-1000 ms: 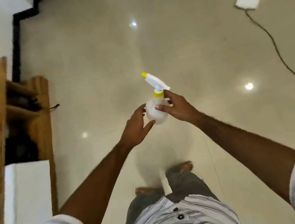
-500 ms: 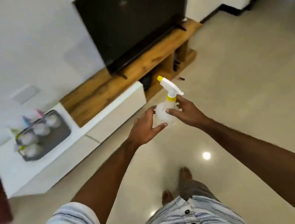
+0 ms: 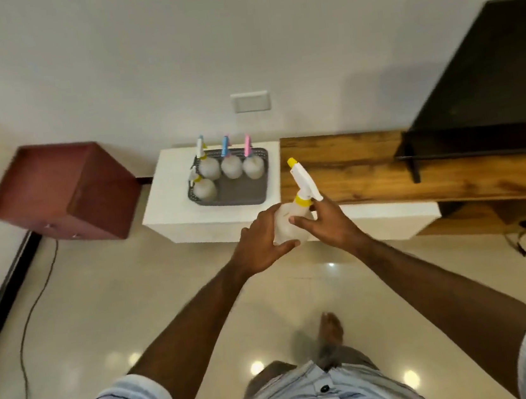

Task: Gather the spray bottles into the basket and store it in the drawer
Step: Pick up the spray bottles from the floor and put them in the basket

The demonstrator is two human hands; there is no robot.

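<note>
Centre frame: left hand (image 3: 260, 244) and right hand (image 3: 327, 224) both grasping a spray bottle (image 3: 293, 215), yellow nozzle tilted up-left, held before a white cabinet (image 3: 172, 203) bearing a grey basket (image 3: 237, 193) with four bottles (image 3: 232, 166) upright inside.

Even, fairly bright indoor light leaves small glare spots on the glossy floor (image 3: 104, 318) below the hands, a soft television (image 3: 488, 78) shadow on the wall, wide-angle bending at the edges, and perhaps slight motion blur throughout.
</note>
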